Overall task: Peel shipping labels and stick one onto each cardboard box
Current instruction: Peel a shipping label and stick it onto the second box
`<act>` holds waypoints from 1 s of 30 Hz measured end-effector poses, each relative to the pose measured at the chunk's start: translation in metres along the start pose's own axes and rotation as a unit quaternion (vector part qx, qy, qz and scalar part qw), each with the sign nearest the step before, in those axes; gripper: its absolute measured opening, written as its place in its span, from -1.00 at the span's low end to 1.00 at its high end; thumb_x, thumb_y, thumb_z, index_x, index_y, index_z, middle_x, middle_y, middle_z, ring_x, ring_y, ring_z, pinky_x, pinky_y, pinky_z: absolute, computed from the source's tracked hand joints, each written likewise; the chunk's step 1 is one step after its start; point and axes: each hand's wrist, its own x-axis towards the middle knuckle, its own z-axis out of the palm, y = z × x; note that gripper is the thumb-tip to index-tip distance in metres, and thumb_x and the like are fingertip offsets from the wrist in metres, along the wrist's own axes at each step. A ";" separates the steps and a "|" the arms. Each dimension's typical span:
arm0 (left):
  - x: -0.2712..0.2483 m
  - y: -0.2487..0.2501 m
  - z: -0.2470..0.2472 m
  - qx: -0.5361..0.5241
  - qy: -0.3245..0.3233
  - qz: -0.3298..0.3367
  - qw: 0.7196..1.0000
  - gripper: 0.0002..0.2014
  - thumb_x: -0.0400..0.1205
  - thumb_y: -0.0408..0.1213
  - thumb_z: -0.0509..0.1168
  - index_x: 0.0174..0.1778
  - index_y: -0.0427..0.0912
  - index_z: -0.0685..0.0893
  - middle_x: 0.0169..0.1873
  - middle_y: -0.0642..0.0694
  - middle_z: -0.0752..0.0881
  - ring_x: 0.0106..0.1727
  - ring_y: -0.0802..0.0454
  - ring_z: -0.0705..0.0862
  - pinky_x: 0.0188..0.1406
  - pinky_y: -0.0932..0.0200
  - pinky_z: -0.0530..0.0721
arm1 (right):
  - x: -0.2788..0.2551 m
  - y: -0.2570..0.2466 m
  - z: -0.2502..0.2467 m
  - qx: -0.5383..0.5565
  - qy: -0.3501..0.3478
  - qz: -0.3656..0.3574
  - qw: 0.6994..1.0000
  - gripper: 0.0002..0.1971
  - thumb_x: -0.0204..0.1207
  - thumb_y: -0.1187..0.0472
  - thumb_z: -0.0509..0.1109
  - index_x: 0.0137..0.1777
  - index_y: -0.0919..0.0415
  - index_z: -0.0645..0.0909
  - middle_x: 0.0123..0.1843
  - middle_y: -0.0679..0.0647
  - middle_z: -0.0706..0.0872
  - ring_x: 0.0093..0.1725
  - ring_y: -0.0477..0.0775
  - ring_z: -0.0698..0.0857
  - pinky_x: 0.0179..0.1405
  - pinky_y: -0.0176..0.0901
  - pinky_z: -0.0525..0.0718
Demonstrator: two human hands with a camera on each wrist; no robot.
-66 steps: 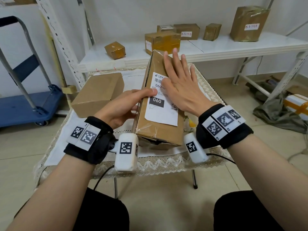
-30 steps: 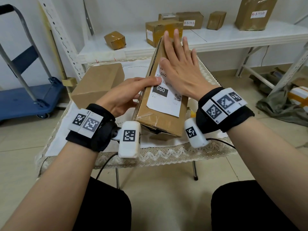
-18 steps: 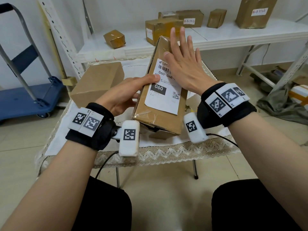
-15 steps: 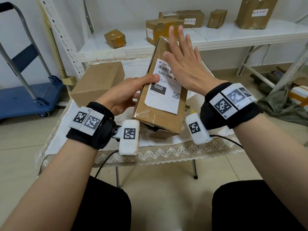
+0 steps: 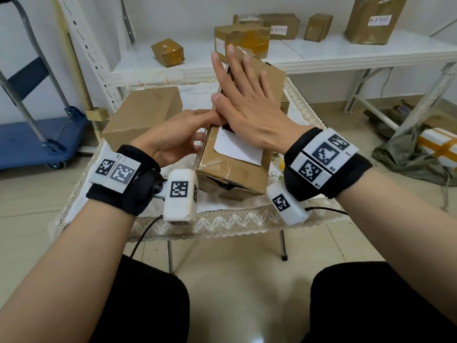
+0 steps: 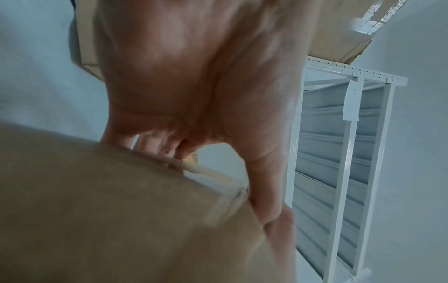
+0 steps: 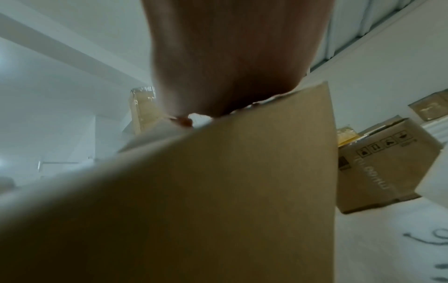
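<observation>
A long cardboard box (image 5: 232, 174) lies tilted on the small table, its near end toward me. A white shipping label (image 5: 237, 151) is on its top face. My right hand (image 5: 247, 100) lies flat on the label with straight, spread fingers and covers its far part. My left hand (image 5: 178, 137) grips the box's left side, thumb on the top edge. In the left wrist view the palm (image 6: 194, 76) sits against the blurred box (image 6: 97, 210). The right wrist view shows the palm (image 7: 230, 57) on the box's top (image 7: 194, 191).
A second plain box (image 5: 143, 112) stands on the table at the left, and a smaller printed box (image 7: 383, 166) behind at the right. The lace-edged table (image 5: 222, 221) ends near my knees. A white shelf (image 5: 321, 55) holds several boxes. A blue cart (image 5: 37, 142) stands at the left.
My right hand has slid from the box's far end back toward me across the label, now covering its printed part. The left hand keeps its hold on the box's side.
</observation>
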 end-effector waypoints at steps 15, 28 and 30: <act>-0.001 0.002 0.003 0.003 -0.023 0.000 1.000 -0.81 0.61 -0.09 0.45 0.07 -0.07 0.74 -0.11 0.05 0.85 -0.23 0.18 0.76 -0.12 0.22 0.61 | 0.027 0.030 -0.015 -0.027 0.023 0.052 0.998 -0.30 0.80 -0.27 -0.19 0.82 -0.04 -0.32 0.84 0.09 -0.38 0.81 0.22 -0.37 0.74 0.39 -0.35; -0.003 0.001 0.001 -0.003 -0.010 0.002 1.000 -0.65 0.45 0.01 0.50 0.09 -0.05 0.85 0.13 -0.18 0.81 0.03 -0.04 0.72 0.12 0.02 0.55 | 0.020 0.008 -0.016 -0.032 0.019 -0.012 0.999 -0.24 0.78 -0.31 -0.13 0.83 0.00 -0.29 0.84 0.13 -0.38 0.81 0.24 -0.36 0.74 0.41 -0.36; -0.003 0.001 0.001 -0.006 -0.010 0.010 1.000 -0.56 0.40 0.06 0.50 0.15 -0.06 0.81 0.14 -0.23 0.77 0.03 -0.08 0.67 0.08 0.03 0.53 | 0.020 0.008 -0.012 -0.041 0.010 -0.021 0.999 -0.26 0.78 -0.31 -0.12 0.83 -0.03 -0.27 0.84 0.10 -0.37 0.81 0.22 -0.36 0.74 0.37 -0.36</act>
